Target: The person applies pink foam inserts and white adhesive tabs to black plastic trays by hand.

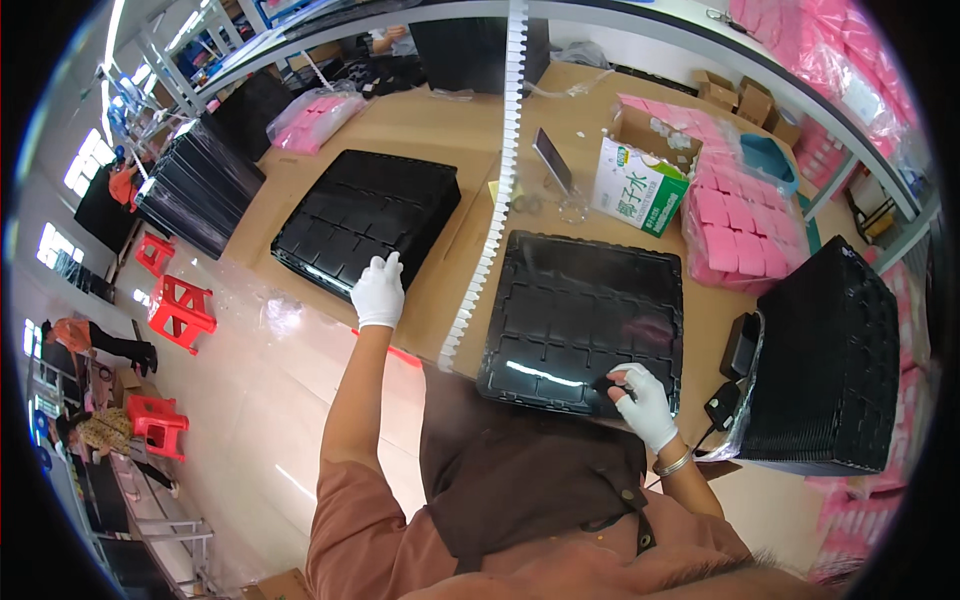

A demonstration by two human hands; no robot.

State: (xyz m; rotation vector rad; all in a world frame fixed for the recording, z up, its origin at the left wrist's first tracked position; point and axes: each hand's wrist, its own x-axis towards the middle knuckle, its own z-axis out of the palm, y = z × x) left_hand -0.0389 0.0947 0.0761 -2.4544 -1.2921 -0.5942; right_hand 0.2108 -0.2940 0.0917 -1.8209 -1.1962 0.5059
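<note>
To the left on the table sits a stack of black plastic trays (365,205). My left hand (379,292), in a white glove, touches the stack's near right edge with its fingers stretched out. In front of me lies another black plastic tray (585,310), with moulded grooves and a glossy near edge. At its near right corner is my right hand (646,405), in a white glove with some fingertips bare. Its thumb and fingers are closed together over the tray's edge, by a small dark thing too unclear to name.
A white strip with toothed edges (497,200) runs between the trays. Behind stand a phone (552,160), a cardboard box (640,185) and pink foam blocks (745,225). A tall tray stack (830,370) is at right. Red stools (182,310) and people are far left.
</note>
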